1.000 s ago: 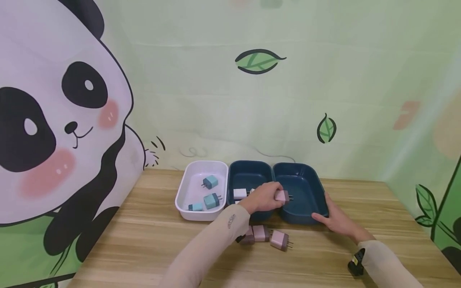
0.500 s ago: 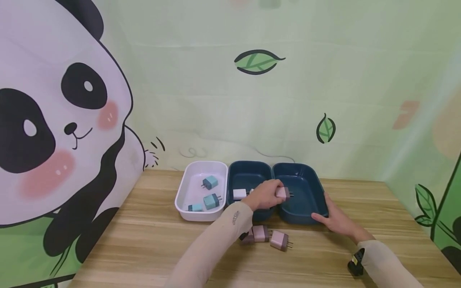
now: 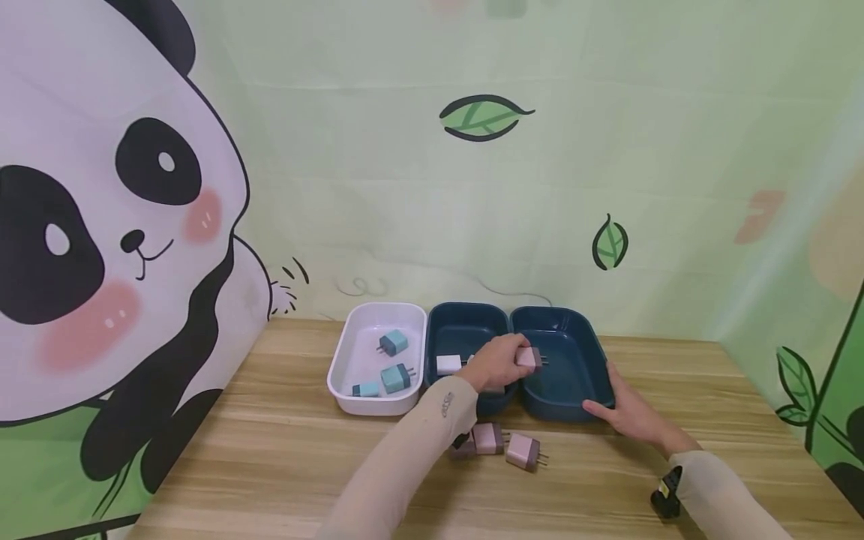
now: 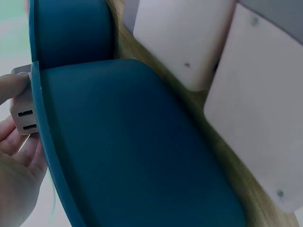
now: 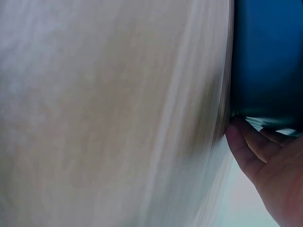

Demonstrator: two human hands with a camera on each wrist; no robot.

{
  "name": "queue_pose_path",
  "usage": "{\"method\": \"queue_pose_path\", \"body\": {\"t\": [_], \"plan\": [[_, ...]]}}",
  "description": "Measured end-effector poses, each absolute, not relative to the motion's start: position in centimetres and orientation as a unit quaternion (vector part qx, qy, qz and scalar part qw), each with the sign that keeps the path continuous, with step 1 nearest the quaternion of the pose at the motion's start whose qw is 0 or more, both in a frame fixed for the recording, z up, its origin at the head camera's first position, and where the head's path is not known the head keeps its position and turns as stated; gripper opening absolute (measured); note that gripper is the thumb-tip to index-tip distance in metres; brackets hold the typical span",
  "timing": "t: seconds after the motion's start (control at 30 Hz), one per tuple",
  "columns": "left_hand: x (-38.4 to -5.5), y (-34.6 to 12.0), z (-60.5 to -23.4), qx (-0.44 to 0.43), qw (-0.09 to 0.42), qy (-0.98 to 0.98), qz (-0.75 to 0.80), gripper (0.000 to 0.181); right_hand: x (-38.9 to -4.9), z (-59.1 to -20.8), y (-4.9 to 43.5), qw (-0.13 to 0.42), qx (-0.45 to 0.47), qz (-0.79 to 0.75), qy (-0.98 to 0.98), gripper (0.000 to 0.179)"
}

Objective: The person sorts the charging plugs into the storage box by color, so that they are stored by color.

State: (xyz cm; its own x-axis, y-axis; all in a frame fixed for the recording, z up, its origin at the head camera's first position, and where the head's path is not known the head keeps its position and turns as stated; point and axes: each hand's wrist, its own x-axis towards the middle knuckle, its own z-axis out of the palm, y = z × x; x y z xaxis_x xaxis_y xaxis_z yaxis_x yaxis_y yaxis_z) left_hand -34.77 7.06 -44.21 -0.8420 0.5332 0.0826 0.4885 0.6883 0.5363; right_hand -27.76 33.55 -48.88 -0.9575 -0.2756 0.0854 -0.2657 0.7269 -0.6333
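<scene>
little is changed: the pink plug [image 3: 527, 359] is still pinched by the left hand [image 3: 496, 365] at the left edge of the right tray [image 3: 567, 364], not yet released. that tray's right side is touched by the right hand [image 3: 631, 409], fingers extended. three loose plugs [image 3: 523, 451] are left nearer.

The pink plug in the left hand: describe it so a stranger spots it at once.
On the wooden table, find the two blue trays. Near where they meet, the left hand pinches a pink plug with a darker prong end. The other visible pink plugs lie on the table; only this one is held.
</scene>
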Motion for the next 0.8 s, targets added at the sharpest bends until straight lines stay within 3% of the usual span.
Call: {"method": "queue_pose_path", "body": {"t": [0.8], "plan": [[-35.6, 7.1, -43.88, 0.251, 0.033, 0.931, 0.264, 0.041, -27.64, -48.82, 33.33, -0.002, -0.149, -0.343, 0.927, 0.1]]}}
